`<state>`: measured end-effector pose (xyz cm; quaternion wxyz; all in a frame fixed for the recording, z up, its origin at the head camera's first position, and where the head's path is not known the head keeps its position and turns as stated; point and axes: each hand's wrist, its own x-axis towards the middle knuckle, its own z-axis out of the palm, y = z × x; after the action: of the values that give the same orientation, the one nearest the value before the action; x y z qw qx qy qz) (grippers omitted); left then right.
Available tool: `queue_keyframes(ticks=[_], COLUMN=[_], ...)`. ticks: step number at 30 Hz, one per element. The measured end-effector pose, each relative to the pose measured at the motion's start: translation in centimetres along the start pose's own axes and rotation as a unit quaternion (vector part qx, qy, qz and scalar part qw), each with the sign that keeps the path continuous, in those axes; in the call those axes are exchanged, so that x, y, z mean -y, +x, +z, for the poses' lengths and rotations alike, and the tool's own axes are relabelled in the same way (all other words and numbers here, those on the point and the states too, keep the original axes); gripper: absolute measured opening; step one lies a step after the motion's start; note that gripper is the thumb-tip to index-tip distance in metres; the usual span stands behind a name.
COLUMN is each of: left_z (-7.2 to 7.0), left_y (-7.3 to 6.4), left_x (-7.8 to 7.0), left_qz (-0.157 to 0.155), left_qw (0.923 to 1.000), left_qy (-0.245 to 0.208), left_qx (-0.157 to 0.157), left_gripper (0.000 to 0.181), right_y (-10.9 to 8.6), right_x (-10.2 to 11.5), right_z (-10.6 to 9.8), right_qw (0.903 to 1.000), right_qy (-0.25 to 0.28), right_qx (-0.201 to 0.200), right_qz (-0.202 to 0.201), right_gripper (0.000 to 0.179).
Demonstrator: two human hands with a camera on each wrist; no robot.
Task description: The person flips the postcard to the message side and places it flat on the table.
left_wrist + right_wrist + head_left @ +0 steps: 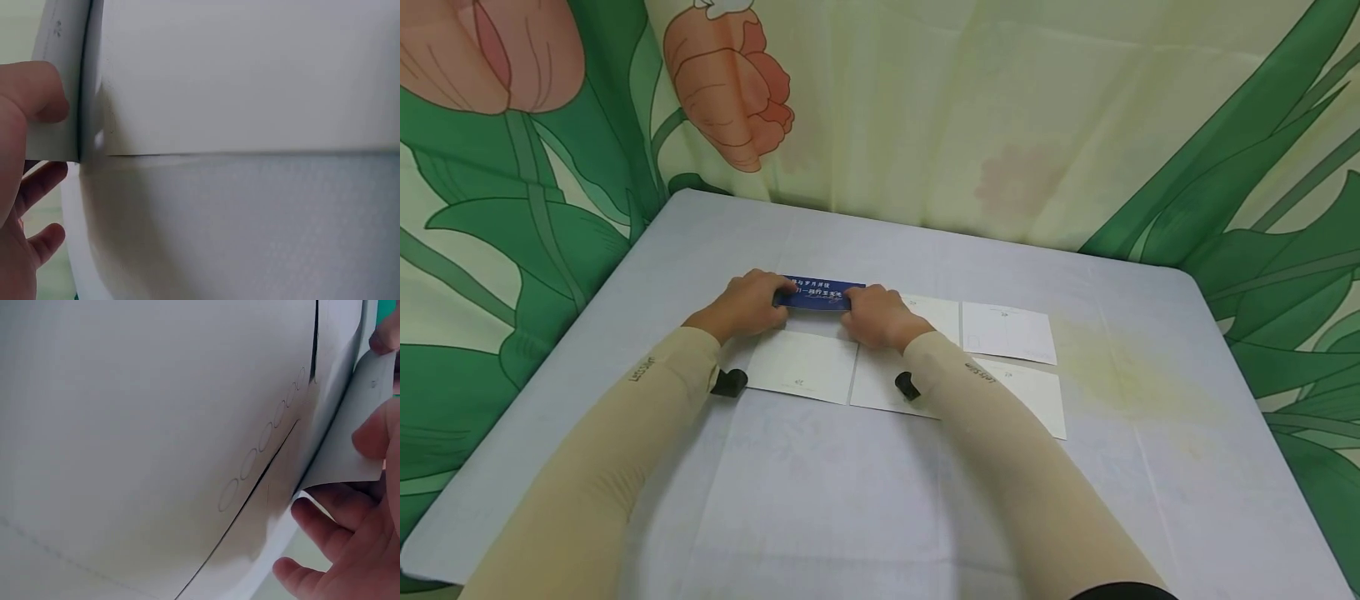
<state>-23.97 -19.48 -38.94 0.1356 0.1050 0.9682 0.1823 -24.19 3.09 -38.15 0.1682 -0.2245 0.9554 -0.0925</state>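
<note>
A postcard (818,293) with a dark blue face and white lettering is held up on its edge above the table. My left hand (747,305) pinches its left end, thumb on the white back in the left wrist view, where the card (56,142) stands upright. At the other end, my right hand (882,318) grips it between thumb and fingers. The right wrist view shows the card's white back (342,450) bending slightly. Below it, several white cards lie in two rows, among them a front-left card (802,365) and a back-right card (1009,332).
A white cloth covers the table (820,483), with a yellowish patch (1120,375) at the right. A curtain (910,125) printed with flowers and leaves hangs behind. Small black devices (730,383) sit under both wrists.
</note>
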Motion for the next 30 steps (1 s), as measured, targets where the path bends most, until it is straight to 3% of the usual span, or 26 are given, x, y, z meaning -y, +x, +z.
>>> queue_keyframes(ticks=[7, 16, 24, 30], left_z=[0.0, -0.4, -0.6, -1.0], left_y=[-0.3, -0.8, -1.2, -1.4], left_x=[0.0, -0.5, 0.0, -0.3], left_qz=[0.01, 0.002, 0.0, -0.005], left_qw=[0.9994, 0.9968, 0.9895, 0.984], left_qy=[-0.003, -0.049, -0.116, -0.137], left_qx=[-0.032, -0.063, -0.086, -0.114], left_gripper=[0.043, 0.028, 0.033, 0.032], right_y=[-0.2, -0.4, -0.8, -1.2], right_x=[-0.1, -0.6, -1.2, -1.6], right_z=[0.0, -0.1, -0.9, -1.4], right_qw=[0.9998, 0.9984, 0.9917, 0.9819], right_qy=[0.009, 0.034, 0.11, 0.161], right_qx=[-0.015, -0.042, -0.066, -0.1], right_qz=[0.01, 0.014, 0.003, 0.002], right_gripper=[0.049, 0.044, 0.04, 0.043])
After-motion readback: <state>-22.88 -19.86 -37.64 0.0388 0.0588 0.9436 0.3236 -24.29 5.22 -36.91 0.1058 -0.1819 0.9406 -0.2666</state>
